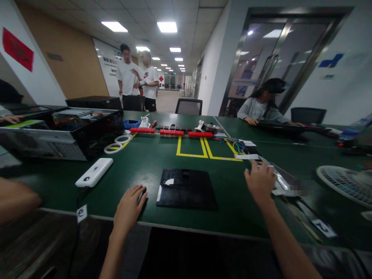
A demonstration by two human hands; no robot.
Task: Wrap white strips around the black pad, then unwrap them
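Observation:
A flat black panel (187,193) with small white patches on it lies on the green table in front of me. Left of it, my left hand (130,205) rests on the tabletop near the front edge, palm down with fingers loosely stretched. Something dark shows between its thumb and fingers, shadow or object I cannot tell. To the panel's right, my right hand (260,180) is palm down with fingers apart and slightly bent. Its fingertips are close to a white strip (248,157) and beside a shiny silver packet (280,180); contact is unclear.
An opened computer case (99,135) stands at left, near white rings (113,148) and a white box (95,172). Red holders (171,132), yellow tape outlines (192,155) and coloured wires (238,147) lie farther back. A fan (345,184) is at right. Other people are around the table and behind.

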